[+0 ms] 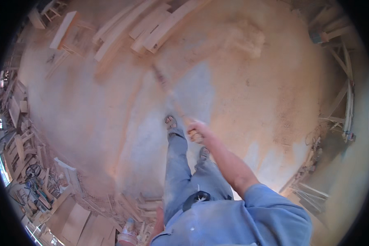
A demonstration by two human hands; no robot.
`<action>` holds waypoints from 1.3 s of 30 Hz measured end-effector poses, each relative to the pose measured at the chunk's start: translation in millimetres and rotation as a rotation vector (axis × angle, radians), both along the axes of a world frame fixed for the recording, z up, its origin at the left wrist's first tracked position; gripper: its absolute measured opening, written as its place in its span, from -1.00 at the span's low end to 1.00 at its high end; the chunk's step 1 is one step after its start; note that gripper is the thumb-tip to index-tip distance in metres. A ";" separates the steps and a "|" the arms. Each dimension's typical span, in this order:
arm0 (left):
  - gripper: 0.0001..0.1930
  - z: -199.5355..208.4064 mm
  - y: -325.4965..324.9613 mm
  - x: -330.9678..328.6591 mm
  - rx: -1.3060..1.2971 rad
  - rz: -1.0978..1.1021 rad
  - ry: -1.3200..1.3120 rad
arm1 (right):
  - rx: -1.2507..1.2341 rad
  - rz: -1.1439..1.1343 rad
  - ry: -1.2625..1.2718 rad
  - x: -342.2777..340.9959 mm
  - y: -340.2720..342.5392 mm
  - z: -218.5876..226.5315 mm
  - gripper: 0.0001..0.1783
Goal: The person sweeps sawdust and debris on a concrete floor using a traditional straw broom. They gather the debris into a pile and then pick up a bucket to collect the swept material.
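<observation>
My right hand [197,130] is closed around the handle end of a long broom [170,92], which is smeared by motion. The broom slants away from me to the upper left, its darker far part low over the dusty floor [233,90]. Brown sawdust lies on that floor, with paler grey patches showing around the broom and my feet. At the lower edge, my left arm [158,219] hangs beside my hip. Its fingers do not show, so their state is hidden.
Long wooden beams [160,28] lie at the far side, with a pale board [64,29] left of them. Wood scraps and tools [39,192] crowd the left edge. A pinkish bucket [128,235] stands at the lower left. Wooden frames [342,82] line the right side.
</observation>
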State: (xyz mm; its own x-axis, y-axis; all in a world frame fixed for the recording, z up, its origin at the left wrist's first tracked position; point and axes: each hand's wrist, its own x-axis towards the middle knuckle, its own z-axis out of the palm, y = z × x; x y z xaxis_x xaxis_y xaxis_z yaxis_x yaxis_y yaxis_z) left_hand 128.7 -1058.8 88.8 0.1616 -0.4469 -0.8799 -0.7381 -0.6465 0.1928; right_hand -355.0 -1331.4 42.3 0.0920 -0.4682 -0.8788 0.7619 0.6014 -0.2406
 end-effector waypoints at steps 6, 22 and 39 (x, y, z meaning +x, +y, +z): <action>-0.45 27.1 -131.8 -4.6 0.031 0.362 0.076 | 0.135 -0.034 -0.202 -14.0 -51.8 -53.8 -0.92; -0.62 45.1 -373.1 -88.4 0.298 -0.613 -0.107 | 0.231 -1.025 0.051 -106.6 197.9 20.3 -0.17; -0.38 102.7 -457.5 -517.6 0.082 -0.738 0.259 | -0.036 -1.473 -0.179 -265.4 -9.3 -43.0 -0.19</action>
State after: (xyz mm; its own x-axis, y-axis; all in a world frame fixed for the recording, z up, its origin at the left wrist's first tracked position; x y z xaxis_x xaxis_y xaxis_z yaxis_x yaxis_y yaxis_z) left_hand -388.9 -1516.3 191.6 -0.3664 -0.2906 -0.8839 -0.9203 -0.0265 0.3903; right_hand -620.3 -1340.7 -0.6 -0.3702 -0.2545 -0.8934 0.6859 -0.7235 -0.0782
